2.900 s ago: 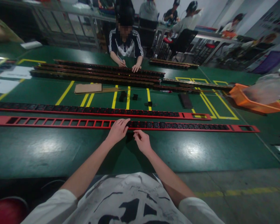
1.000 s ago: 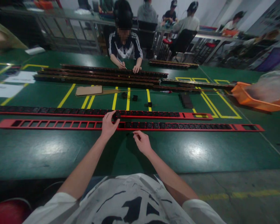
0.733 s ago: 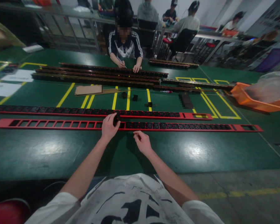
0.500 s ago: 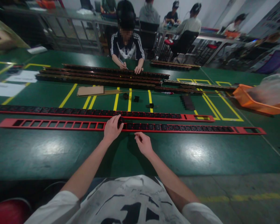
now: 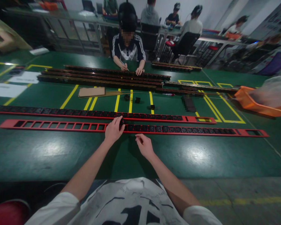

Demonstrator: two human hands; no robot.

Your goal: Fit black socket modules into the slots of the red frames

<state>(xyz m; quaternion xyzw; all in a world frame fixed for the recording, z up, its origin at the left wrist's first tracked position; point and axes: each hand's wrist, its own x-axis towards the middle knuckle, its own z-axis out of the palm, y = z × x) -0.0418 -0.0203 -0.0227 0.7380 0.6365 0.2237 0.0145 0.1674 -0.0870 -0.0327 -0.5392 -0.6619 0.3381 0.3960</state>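
My left hand (image 5: 114, 129) is closed on a black socket module (image 5: 122, 122) over the near red strip (image 5: 61, 124). Its fingers hide part of the module, so I cannot tell whether it sits fully in its slot. To the left of that hand the strip has a row of open square slots; on the right, black sockets (image 5: 165, 128) fill it. Just below the strip's near edge, my right hand (image 5: 144, 145) has its fingers curled in, with nothing visible in them. Behind lies a second red strip (image 5: 202, 120), lined with black sockets.
Several loose black modules (image 5: 137, 100) lie beyond the strips, near a cardboard piece (image 5: 92, 91). Long dark strips (image 5: 100, 79) stretch across the table before a co-worker (image 5: 128, 47) holding a thin tool. An orange bin (image 5: 255, 104) with a plastic bag stands at right.
The view has shifted slightly. My left hand stays closed on the module at nearly the same spot, and my right hand has barely moved.
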